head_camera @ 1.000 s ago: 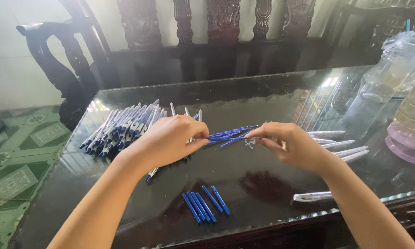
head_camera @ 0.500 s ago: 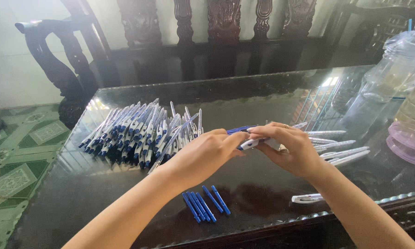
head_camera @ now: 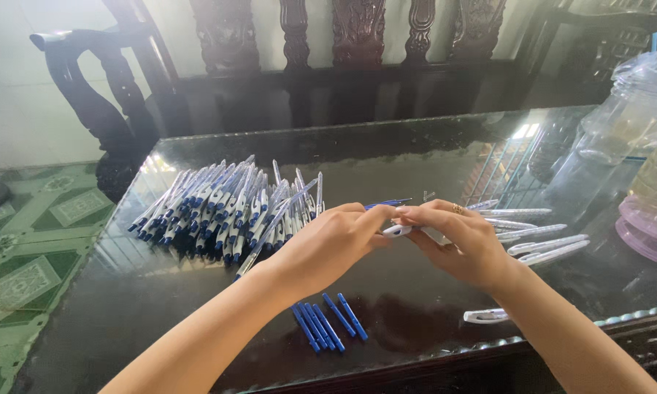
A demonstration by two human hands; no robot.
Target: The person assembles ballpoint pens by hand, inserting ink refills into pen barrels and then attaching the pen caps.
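white pen barrel (head_camera: 396,230) pinched between left hand (head_camera: 328,244) and right hand (head_camera: 460,244), both grips clenched on it.

The pens heaped in the pile (head_camera: 226,208) are white with blue caps and clips. The short refill tubes (head_camera: 328,321) near me are solid blue. The barrels (head_camera: 540,244) past my right hand (head_camera: 460,244) are plain white. The table top (head_camera: 416,157) is dark, glossy glass. The floor tiles (head_camera: 29,248) show a green and cream pattern. The jar (head_camera: 653,211) has a pale lilac lid.
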